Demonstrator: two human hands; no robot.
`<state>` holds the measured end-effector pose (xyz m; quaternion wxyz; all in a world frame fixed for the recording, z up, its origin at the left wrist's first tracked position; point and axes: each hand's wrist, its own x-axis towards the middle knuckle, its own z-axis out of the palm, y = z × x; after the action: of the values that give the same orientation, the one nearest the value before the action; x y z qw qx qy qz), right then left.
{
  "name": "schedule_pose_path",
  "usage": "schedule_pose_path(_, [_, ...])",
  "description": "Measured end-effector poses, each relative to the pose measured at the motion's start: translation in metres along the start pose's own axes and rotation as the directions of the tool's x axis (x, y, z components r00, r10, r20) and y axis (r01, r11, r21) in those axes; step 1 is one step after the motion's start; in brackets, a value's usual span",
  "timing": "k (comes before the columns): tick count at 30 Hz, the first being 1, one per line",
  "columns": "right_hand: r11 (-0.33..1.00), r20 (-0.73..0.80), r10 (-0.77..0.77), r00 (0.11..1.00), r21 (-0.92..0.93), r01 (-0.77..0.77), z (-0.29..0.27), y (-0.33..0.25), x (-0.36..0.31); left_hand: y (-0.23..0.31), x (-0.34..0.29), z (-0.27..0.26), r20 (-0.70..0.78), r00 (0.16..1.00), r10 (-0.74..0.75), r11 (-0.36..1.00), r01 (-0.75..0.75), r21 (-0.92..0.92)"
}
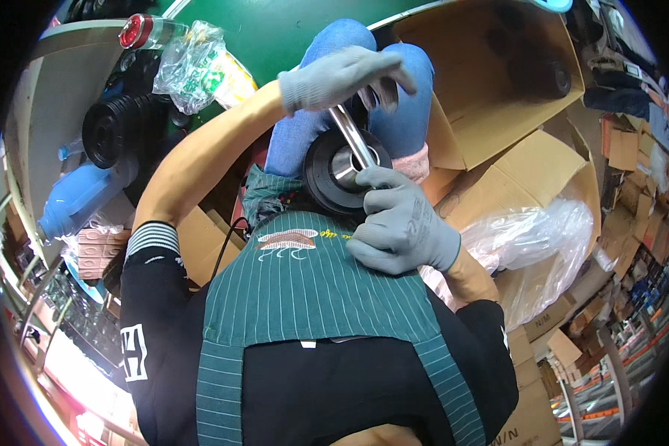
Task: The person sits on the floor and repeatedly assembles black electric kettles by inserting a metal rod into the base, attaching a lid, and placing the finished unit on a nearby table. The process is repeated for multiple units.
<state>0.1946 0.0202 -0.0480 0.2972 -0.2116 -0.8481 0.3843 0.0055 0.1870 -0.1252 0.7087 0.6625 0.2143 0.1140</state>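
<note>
A black round disc (pixel 321 175) with a shiny metal hub sits in my lap, against the apron. A chrome rod (pixel 353 137) slants up and away from that hub. My right hand (pixel 401 223), in a grey glove, is closed at the disc's right side, its thumb by the rod's lower end; its fingertips are partly hidden. Over the rod's far end hangs my left hand (pixel 349 78), also gloved in grey, with its fingers apart and loosely bent. It covers the rod's tip, so any contact there is hidden.
An open cardboard box (pixel 490 97) with dark round parts stands at far right, and clear plastic wrap (pixel 535 238) lies nearer. To the left are stacked black discs (pixel 111 130), a blue bottle (pixel 82 195), a plastic bag (pixel 193 67) and a red-capped jar (pixel 150 32).
</note>
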Motion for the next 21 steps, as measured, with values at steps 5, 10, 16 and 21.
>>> schedule_pose_path(5, [0.997,0.324,0.068,0.944,-0.056,-0.053,0.018,-0.014,0.033,-0.011,0.047,0.021,0.077,0.994,0.080,0.997,-0.080,-0.008])
schedule_pose_path(10, [0.996,0.397,0.088,0.914,-0.024,-0.085,0.039,0.008,0.086,-0.005,0.090,0.045,0.319,0.941,0.111,0.990,-0.075,-0.123])
schedule_pose_path(16, [0.929,0.126,0.119,0.985,0.336,-0.156,0.011,0.020,0.087,-0.014,0.097,0.033,0.206,0.930,0.303,0.922,-0.341,0.183])
schedule_pose_path(21, [0.004,-0.060,0.569,0.820,0.997,0.071,0.010,0.035,0.058,-0.017,0.060,0.019,-0.355,0.751,0.557,0.808,-0.392,0.440])
